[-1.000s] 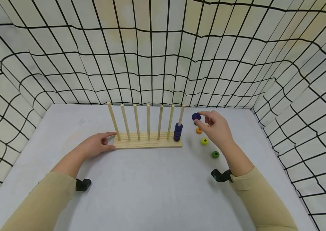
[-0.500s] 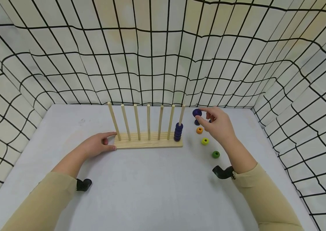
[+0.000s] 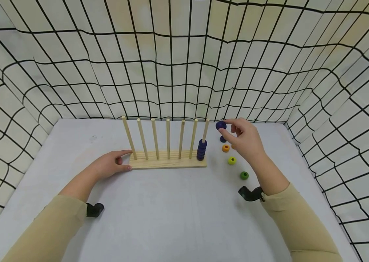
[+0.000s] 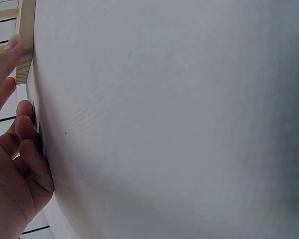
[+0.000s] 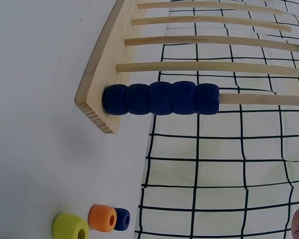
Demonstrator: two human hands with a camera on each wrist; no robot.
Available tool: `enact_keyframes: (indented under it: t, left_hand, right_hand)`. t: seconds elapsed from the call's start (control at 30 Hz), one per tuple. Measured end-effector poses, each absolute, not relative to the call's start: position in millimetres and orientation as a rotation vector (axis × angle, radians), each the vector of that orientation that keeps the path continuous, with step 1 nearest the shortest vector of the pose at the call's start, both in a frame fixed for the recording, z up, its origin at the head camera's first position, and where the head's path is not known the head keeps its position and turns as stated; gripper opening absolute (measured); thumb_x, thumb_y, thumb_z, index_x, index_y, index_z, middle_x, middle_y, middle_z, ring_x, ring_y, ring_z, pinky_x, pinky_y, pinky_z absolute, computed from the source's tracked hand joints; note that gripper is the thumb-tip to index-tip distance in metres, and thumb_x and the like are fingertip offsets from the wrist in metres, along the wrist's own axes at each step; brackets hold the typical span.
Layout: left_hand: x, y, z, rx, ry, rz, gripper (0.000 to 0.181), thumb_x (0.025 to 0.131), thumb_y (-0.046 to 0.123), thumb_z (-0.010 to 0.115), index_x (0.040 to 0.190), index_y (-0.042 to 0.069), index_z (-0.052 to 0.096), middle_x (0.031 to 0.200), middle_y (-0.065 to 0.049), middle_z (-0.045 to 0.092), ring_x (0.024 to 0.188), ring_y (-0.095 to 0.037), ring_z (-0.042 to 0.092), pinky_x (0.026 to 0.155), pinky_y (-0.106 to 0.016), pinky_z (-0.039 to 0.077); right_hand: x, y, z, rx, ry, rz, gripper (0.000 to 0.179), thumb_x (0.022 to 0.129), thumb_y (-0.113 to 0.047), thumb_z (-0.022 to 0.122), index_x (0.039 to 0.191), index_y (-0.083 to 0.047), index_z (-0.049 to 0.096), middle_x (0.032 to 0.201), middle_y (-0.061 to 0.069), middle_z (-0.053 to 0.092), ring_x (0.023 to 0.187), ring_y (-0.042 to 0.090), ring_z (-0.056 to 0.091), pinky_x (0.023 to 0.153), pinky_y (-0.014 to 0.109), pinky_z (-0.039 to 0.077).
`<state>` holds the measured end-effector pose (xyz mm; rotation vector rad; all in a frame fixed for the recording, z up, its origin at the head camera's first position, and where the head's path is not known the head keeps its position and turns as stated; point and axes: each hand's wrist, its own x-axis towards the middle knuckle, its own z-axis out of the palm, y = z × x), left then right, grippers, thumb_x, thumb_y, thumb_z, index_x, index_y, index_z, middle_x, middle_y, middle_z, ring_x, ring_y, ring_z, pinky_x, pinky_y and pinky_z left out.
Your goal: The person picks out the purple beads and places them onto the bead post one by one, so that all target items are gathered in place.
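1. Bead [image 3: 221, 126], dark blue and rounded, is lifted off the table, pinched between the thumb and a fingertip of your right hand [image 3: 244, 140].
2. That bead sits just right of the rightmost peg [image 3: 205, 130], near its top and apart from it.
3. Your right hand's other fingers are bent behind the pinch.
4. To the left of the held bead, between your two hands, stands a wooden rack [image 3: 163, 164] with seven upright pegs. Five dark blue beads [image 3: 201, 150] are stacked on the rightmost peg, from the base up.
5. Your left hand [image 3: 109, 165] grips the rack's left end, thumb at the front corner and a finger at the back; the remaining fingers curl inward. Your hands are well apart.
6. Loose beads lie on the white table [image 3: 164, 218], to the right of the rack: another blue bead [image 3: 223, 139], then orange [image 3: 225, 148], yellow [image 3: 232, 160] and green [image 3: 244, 175], running towards you. Something orange is mostly hidden by your right hand.
7. Black netting [image 3: 171, 65] surrounds the table's far edge and sides.
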<state>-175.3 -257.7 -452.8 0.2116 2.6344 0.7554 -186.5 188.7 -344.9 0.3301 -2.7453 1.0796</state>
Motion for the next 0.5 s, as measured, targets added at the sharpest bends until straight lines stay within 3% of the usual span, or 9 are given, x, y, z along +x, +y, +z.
enact_keyframes:
  t: [0.5]
  left_hand:
    - [-176.5,-258.5,-455.8,0.21,2.641,0.744,0.075,0.089,0.042,0.073,0.15,0.011,0.043,0.085,-0.006,0.048,0.076,-0.02,0.044,0.068,-0.036,0.034]
  right_hand:
    - [-189.4,177.0,-343.2,0.376,-2.649,1.082,0.04,0.094,-0.039,0.068,0.126,-0.015,0.069,0.089,0.008,0.052,0.076,0.02,0.042,0.064,0.035,0.035]
